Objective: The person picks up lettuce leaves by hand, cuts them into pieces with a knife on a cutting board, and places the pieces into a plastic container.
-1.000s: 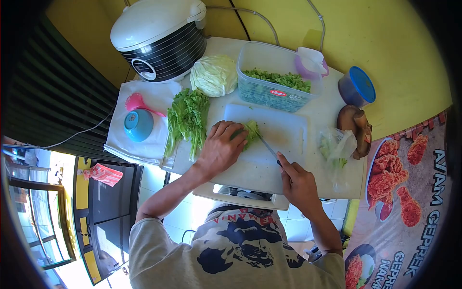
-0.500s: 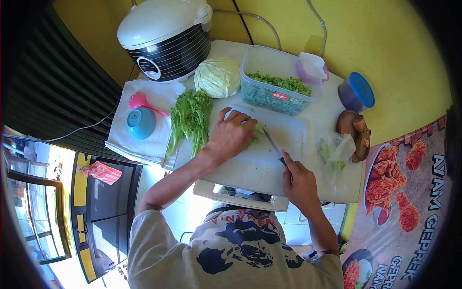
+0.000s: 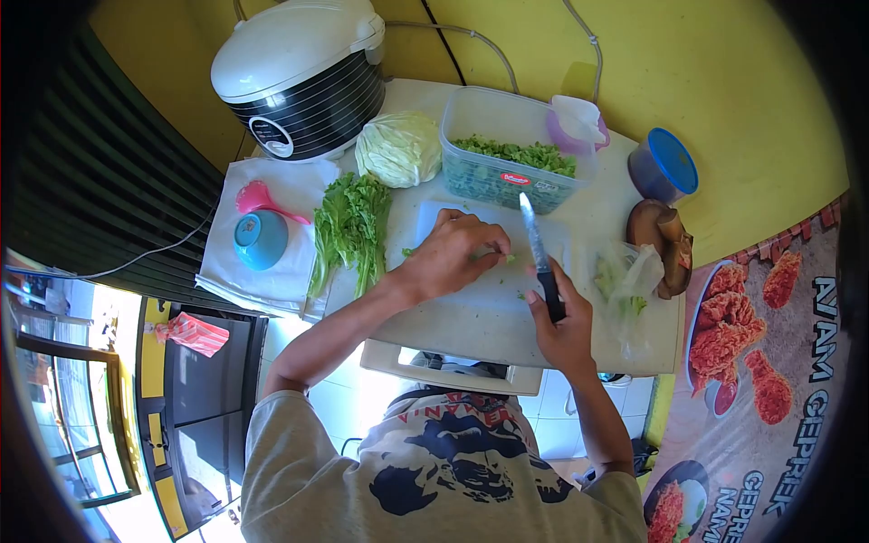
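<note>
My right hand (image 3: 563, 324) is closed round the black handle of a kitchen knife (image 3: 534, 233), whose blade points up and away from me, raised off the cutting board. Over the white cutting board (image 3: 489, 214), my left hand (image 3: 455, 255) is bent with its fingertips pinched together. A bit of green lettuce (image 3: 510, 259) shows at those fingertips; most of it is hidden by the hand. Small green scraps lie on the board. Left of my left hand rests a bunch of leafy lettuce (image 3: 351, 226).
Behind the board stand a clear plastic container (image 3: 507, 188) of chopped greens and a cabbage (image 3: 398, 149). A rice cooker (image 3: 308, 90), blue bowl (image 3: 261, 240) and pink ladle (image 3: 256, 197) are left. To the right are a plastic bag (image 3: 634, 281), brown sandals-like object (image 3: 647, 226) and blue-lidded tub (image 3: 668, 167).
The knife has come up from the board, its blade swinging from low and slanted to pointing upward. My left hand has moved slightly right, its fingers drawing together in a pinch.
</note>
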`<action>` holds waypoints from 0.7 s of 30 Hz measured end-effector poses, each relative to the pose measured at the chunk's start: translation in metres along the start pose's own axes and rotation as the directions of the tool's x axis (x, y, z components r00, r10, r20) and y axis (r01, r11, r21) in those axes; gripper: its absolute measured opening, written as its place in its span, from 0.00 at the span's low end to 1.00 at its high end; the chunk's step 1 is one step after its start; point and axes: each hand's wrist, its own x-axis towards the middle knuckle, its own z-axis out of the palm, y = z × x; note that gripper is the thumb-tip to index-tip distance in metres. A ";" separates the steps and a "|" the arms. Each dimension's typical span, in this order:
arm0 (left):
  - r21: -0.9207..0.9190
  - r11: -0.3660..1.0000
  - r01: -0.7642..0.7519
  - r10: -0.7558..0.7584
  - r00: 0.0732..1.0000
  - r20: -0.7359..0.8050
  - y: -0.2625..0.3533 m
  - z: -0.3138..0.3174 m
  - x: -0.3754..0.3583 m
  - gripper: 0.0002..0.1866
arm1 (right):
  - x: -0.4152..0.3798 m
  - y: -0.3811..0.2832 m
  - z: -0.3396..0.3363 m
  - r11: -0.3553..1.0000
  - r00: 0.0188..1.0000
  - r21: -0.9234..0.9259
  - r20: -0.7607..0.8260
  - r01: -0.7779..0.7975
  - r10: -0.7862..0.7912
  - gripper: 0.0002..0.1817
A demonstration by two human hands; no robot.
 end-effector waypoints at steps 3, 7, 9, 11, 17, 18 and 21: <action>-0.171 0.985 -0.002 0.007 1.000 0.027 0.007 -0.001 0.001 0.09 | 0.019 -0.002 0.004 0.946 0.991 0.294 0.034 -0.135 0.130 0.29; -0.276 0.959 0.061 -0.066 0.998 -0.009 -0.001 -0.001 0.001 0.06 | 0.033 0.006 0.007 0.913 0.963 0.306 0.118 -0.268 0.244 0.24; -0.251 0.960 0.126 -0.140 0.990 -0.036 -0.005 0.002 -0.001 0.05 | 0.036 0.012 0.010 0.957 0.978 0.200 0.064 -0.208 0.199 0.23; -0.249 0.946 0.206 -0.221 0.975 -0.033 -0.010 0.009 -0.001 0.05 | 0.038 0.018 0.013 0.999 0.999 -0.031 -0.008 -0.034 0.034 0.22; 0.028 0.928 0.372 -0.367 0.924 -0.112 -0.012 0.025 0.009 0.08 | 0.050 0.013 0.016 0.904 0.961 -0.375 -0.093 0.207 -0.259 0.23; 0.027 0.917 0.397 -0.392 0.913 -0.111 -0.010 0.025 0.011 0.08 | 0.046 0.007 0.015 0.918 0.977 -0.363 -0.077 0.160 -0.201 0.25; 0.037 0.892 0.451 -0.444 0.887 -0.127 -0.004 0.023 0.012 0.08 | 0.015 -0.006 0.013 0.935 0.996 -0.346 0.017 0.085 -0.084 0.32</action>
